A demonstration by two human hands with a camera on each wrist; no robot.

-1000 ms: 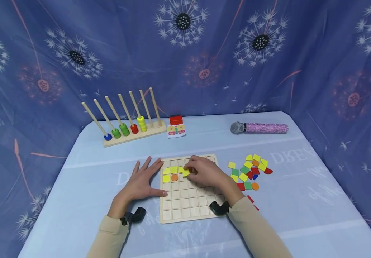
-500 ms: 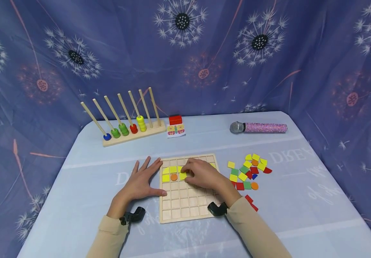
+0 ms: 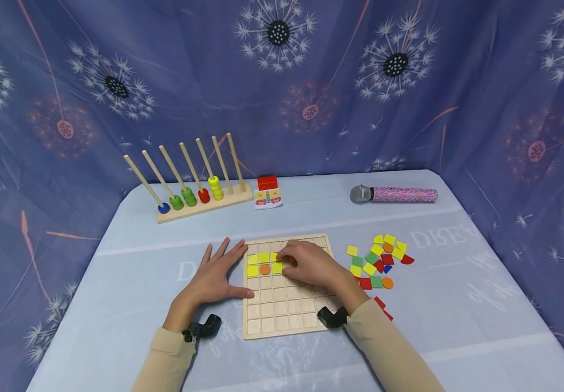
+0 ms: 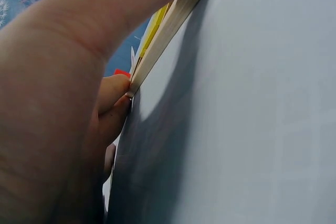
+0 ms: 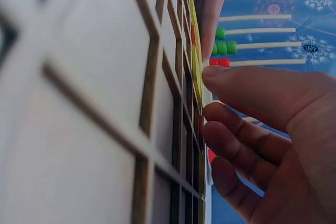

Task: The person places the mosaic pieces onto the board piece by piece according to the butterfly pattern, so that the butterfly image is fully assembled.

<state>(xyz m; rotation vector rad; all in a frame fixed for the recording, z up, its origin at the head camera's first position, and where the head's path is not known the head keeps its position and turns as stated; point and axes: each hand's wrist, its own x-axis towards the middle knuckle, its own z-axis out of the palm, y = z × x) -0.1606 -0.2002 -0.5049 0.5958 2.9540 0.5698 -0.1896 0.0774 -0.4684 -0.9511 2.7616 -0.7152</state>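
Note:
A square wooden grid board (image 3: 282, 310) lies flat on the table. Its upper left cells hold several yellow tiles (image 3: 264, 257) and an orange round tile (image 3: 265, 269). My left hand (image 3: 215, 277) is spread, its thumb and a fingertip touching the board's left edge. My right hand (image 3: 311, 264) reaches over the board, thumb and curled fingers at a yellow square tile (image 3: 277, 268) right of the orange one. That tile looks flat in its cell. In the right wrist view, the thumb (image 5: 231, 80) meets the yellow row. The right hand hides part of the upper right cells.
Loose yellow, green, red, orange and blue tiles (image 3: 376, 282) lie right of the board. Behind stand a wooden bead-counting frame (image 3: 213, 204), a red block (image 3: 267, 183) and a butterfly pattern card (image 3: 268, 199). A glittery pink microphone (image 3: 404, 195) lies at the back right.
My right hand has shifted slightly left and down with the yellow square tile, which now sits in the cell beside the orange round tile. My left hand stays still.

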